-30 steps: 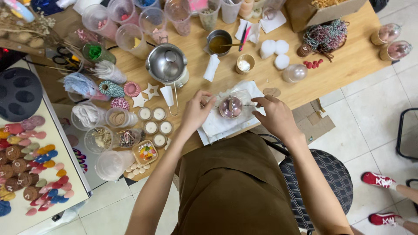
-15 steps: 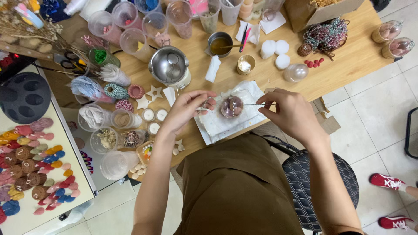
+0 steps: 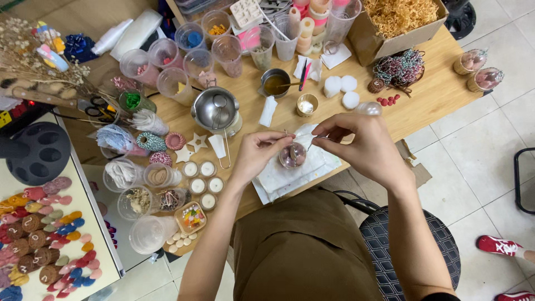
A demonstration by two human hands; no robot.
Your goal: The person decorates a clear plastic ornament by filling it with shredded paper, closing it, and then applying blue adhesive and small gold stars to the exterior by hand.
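Head | left hand (image 3: 257, 155), right hand (image 3: 356, 146) | hold clear globe (image 3: 292, 155)

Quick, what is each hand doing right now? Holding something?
Left hand: fingers closed, steadying the small clear round cup at its rim.
Right hand: fingers pinched shut above the cup; what it pinches is too thin to tell.

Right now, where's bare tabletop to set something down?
Bare wood lies right of the red berries, below the two domed cups, out to the table edge. The left side, around the steel pot and plastic cups, is crowded.
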